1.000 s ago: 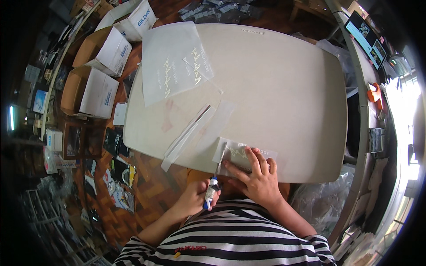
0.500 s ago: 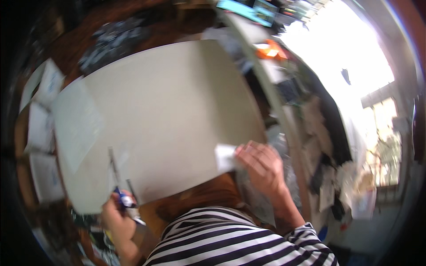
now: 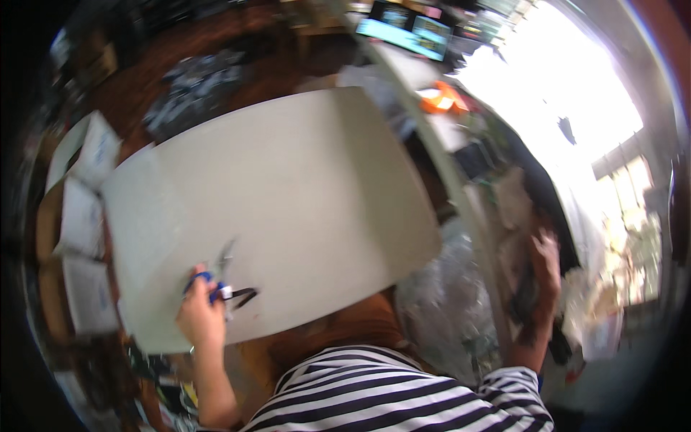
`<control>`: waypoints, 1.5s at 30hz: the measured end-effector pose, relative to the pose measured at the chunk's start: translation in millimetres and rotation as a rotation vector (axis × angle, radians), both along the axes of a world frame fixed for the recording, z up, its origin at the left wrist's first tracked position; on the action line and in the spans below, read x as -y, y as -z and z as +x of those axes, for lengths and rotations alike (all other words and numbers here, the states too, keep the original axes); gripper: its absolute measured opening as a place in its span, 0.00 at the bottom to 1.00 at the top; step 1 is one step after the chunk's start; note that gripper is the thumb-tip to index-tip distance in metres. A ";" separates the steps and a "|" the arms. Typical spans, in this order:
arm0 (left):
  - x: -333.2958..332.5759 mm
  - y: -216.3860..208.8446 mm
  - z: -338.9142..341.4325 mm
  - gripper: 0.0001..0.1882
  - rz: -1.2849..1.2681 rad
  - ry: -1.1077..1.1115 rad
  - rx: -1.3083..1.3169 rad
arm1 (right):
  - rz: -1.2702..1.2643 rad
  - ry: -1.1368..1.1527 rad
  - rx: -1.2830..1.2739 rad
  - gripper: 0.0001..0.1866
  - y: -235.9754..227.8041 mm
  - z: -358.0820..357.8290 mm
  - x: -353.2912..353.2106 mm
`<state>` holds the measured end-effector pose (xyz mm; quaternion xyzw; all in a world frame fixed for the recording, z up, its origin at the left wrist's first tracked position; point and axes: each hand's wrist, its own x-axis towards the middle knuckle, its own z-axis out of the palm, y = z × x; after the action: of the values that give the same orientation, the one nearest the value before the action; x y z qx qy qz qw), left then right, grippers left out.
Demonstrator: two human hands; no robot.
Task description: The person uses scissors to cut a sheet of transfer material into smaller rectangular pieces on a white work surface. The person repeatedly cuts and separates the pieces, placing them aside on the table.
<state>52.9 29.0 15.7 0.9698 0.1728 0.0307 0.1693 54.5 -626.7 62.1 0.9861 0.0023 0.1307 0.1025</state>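
Observation:
My left hand [image 3: 201,313] is closed on the blue handles of a pair of scissors [image 3: 211,287], above the near left part of the table. The blades point away from me. A dark strip [image 3: 246,294] sticks out to the right beside the handles; I cannot tell whether it belongs to the scissors. My right hand [image 3: 547,261] reaches far to the right, over the cluttered side counter, close to pale brown pieces and dark cloth. Motion smears its fingers, so whether they hold anything is unclear.
Under the scissors lies a pale table [image 3: 302,180], with a translucent sheet [image 3: 147,209] along its left side. White-sided boxes [image 3: 88,216] line the left edge. Clear plastic bags [image 3: 453,288] fill the gap before the counter, which bears an orange item [image 3: 443,98] and a lit screen [image 3: 403,37].
My right hand has left the table's near right edge and swung right over the counter; the white piece it held is no longer visible. My left hand has moved slightly forward with the scissors.

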 end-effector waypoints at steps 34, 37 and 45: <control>-50.6 -1.0 -115.3 0.04 -0.974 -0.483 0.755 | 0.663 -1.268 -0.356 0.33 81.4 69.5 -607.9; -44.5 -2.7 -131.6 0.09 -1.226 -0.459 0.566 | 0.569 -1.154 -0.267 0.32 85.6 110.1 -626.1; 2.1 -10.5 -147.1 0.22 -1.554 -0.393 -0.307 | 0.405 -1.030 -0.268 0.31 69.2 92.0 -521.2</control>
<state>-94.3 26.9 26.2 0.5212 0.3328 -0.2022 0.7594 146.5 -105.5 -7.1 0.8657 0.4707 0.0353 -0.1666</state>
